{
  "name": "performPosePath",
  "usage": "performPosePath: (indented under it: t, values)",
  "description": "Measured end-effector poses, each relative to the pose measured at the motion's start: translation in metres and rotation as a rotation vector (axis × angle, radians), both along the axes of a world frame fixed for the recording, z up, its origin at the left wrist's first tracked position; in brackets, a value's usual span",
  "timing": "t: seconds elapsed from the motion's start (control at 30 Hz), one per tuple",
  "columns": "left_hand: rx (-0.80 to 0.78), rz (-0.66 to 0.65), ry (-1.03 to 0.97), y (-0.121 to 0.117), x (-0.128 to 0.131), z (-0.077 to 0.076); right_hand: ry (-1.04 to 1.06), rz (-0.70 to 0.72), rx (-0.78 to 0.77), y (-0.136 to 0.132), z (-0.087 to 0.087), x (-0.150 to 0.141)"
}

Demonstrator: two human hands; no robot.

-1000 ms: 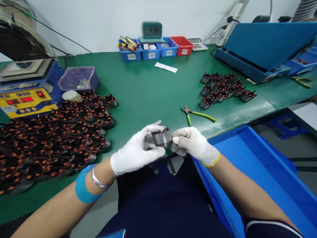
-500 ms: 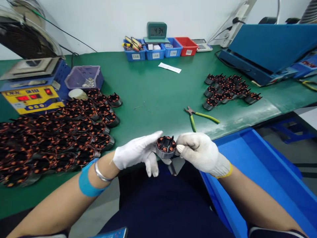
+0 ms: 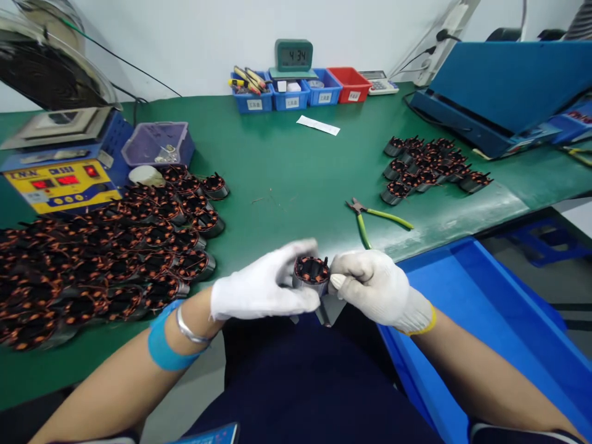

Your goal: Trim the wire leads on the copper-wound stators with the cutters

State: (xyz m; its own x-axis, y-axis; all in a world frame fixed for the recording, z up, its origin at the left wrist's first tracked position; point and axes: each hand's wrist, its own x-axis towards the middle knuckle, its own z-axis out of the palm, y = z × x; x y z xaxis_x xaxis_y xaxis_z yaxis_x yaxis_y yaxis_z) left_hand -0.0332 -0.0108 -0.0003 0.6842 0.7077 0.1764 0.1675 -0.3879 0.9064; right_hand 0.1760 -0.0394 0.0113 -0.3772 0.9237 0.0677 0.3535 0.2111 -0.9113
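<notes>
A motor stator [image 3: 311, 283] with copper windings and a dark metal ring stands upright before me, at the near edge of the green table. My left hand [image 3: 266, 283], in a white glove, curves around its left side, thumb in front and fingers behind. At the stator's right side, my gloved right hand [image 3: 370, 285] is closed in a pinch; what lies between its fingertips is hidden. A narrow grey piece [image 3: 324, 313] shows just below the stator. Green-handled cutting pliers [image 3: 361, 213] lie open beyond my right hand.
Many wound stators [image 3: 115, 259] crowd the left, and a smaller group [image 3: 423, 163] sits at right. A yellow-fronted control box [image 3: 65, 185] and a purple bin [image 3: 160, 145] stand at left. Small bins [image 3: 291, 98] line the wall. A big blue tray [image 3: 490, 333] lies below right.
My left hand has turned and closed around the stator; its fingers were spread beside it before. My right hand keeps its pinch in nearly the same place.
</notes>
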Motion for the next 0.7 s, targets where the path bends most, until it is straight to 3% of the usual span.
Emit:
performPosePath:
  t: [0.07,0.17,0.23,0.3,0.43,0.5,0.6,0.7]
  values:
    - [0.04,-0.029,0.104,0.006,0.001,-0.004,0.113,-0.044,-0.154,-0.001,-0.008,-0.004]
    - [0.524,0.188,0.04,0.009,0.004,-0.014,0.377,-0.136,-0.511,-0.005,-0.025,-0.011]
    - [0.756,0.224,0.01,0.009,0.005,-0.02,0.4,-0.168,-0.576,-0.008,-0.032,-0.012]
    - [0.782,0.242,0.038,0.009,0.007,-0.024,0.209,-0.183,-0.391,-0.01,-0.031,-0.008]
    - [0.612,0.347,0.127,0.009,0.008,-0.031,-0.394,-0.15,0.403,-0.009,-0.021,0.005]
    - [0.572,0.349,0.137,0.009,0.007,-0.033,-0.6,-0.063,0.619,-0.007,-0.019,0.009]
    - [0.529,0.316,0.154,0.01,0.007,-0.034,-0.78,0.01,0.646,-0.004,-0.019,0.01]
    - [0.407,0.306,0.25,0.01,0.009,-0.033,-0.834,0.017,0.504,0.002,-0.019,0.005]
